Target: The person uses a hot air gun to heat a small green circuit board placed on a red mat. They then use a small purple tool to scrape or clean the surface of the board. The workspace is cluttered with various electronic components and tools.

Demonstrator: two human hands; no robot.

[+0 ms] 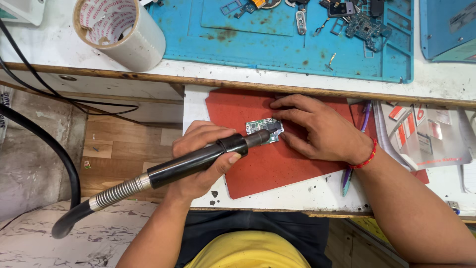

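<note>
Landmark: red mat (277,168) on the white pull-out shelf, all places told from it
Far left of mat: black hose (44,149) curving down to a metal spring collar, joined to the black hot-air handpiece (198,161)
Upper left of mat: roll of clear tape (121,30) lying on the upper bench
Left hand (201,159): at the mat's left edge, fingers wrapped closed round the handpiece, thumb along its underside
Handpiece axis: lower left to upper right, nozzle tip over the board
Circuit board (264,130): small, green, flat on the mat's upper middle, long axis roughly left-right, just right of the left fingers
Right hand (317,131): on the mat's upper right, fingertips narrow and pressed on the board's right edge, pinning it
Nearer hand: right, touching; left reaches only through the nozzle
Above mat: blue tray mat (297,54) holding loose phone parts, brackets and a dark board
Right of mat: purple pen (354,154), plastic packets with red labels (426,134)
</note>
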